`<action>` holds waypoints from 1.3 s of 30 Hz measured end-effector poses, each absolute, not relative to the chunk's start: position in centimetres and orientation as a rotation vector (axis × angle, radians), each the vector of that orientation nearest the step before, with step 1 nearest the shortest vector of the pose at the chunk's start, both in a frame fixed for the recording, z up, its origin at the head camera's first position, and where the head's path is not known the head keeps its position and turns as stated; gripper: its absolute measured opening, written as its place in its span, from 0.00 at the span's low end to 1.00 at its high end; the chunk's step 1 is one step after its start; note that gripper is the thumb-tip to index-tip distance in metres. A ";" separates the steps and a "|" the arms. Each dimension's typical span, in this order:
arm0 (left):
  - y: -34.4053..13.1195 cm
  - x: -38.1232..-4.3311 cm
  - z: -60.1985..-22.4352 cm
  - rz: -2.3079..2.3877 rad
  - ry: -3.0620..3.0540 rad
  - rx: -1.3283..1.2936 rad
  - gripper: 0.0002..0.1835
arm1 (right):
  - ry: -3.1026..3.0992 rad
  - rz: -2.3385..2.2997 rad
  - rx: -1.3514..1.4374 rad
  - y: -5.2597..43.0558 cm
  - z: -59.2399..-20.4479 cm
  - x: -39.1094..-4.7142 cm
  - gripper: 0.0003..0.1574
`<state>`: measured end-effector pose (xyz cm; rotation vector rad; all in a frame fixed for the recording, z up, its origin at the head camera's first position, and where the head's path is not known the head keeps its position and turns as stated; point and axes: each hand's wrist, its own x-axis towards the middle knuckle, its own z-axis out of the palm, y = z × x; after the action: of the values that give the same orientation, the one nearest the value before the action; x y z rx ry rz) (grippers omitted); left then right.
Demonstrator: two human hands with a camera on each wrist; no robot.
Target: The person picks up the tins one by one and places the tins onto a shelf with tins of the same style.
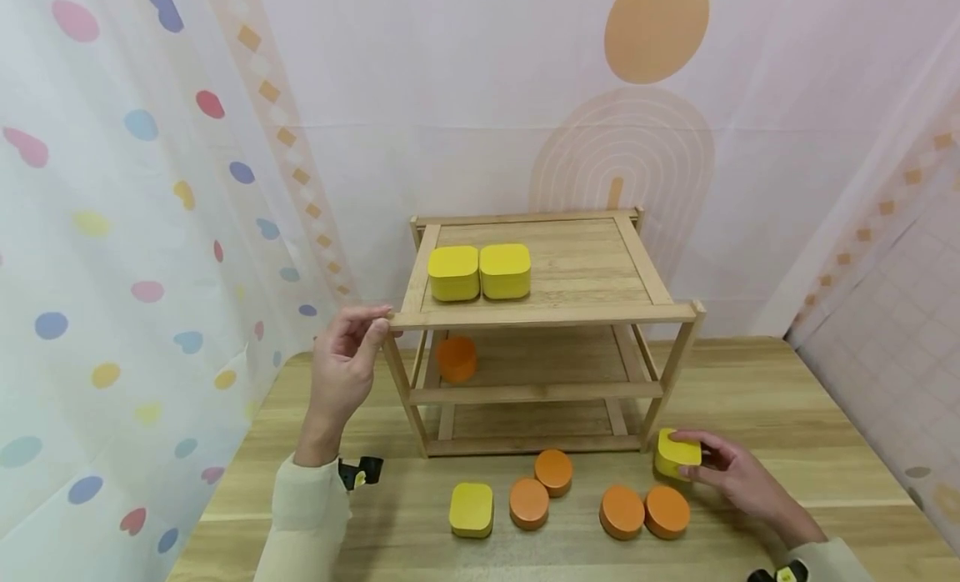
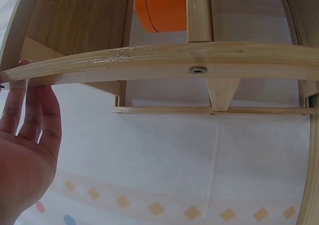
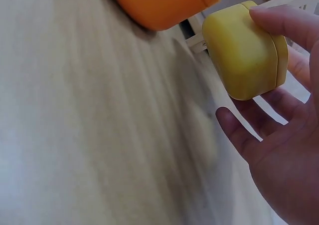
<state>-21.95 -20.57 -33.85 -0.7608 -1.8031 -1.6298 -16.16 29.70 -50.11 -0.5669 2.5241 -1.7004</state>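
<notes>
My right hand point(image 1: 738, 474) holds a yellow rounded-square lidded box point(image 1: 678, 454) between thumb and fingers, beside the right front leg of a wooden shelf. In the right wrist view that yellow box point(image 3: 244, 50) appears tilted, with the little finger off it. At the shelf's top left front corner, my left hand point(image 1: 347, 361) grips the front rail point(image 1: 540, 317) with thumb and fingers. Two more yellow boxes point(image 1: 479, 273) sit side by side on the left of the top tier. A round orange box point(image 1: 457, 359) stands at the left of the middle tier.
On the table point(image 1: 405, 532) before the shelf are another yellow box point(image 1: 472, 509) and several round orange boxes, in a left pair point(image 1: 529, 504) and a right pair point(image 1: 622, 512). Printed curtains point(image 1: 465, 82) hang behind and at both sides.
</notes>
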 end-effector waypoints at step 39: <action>-20.8 -22.0 -33.8 -1.595 -1.835 -0.763 0.10 | 2.513 -1.638 -1.035 28.6 -43.6 -15.1 0.27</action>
<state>-21.96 -20.78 -33.78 -0.7628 -1.8349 -1.5954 -15.14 28.65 -43.62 -1.0349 2.5128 -1.6379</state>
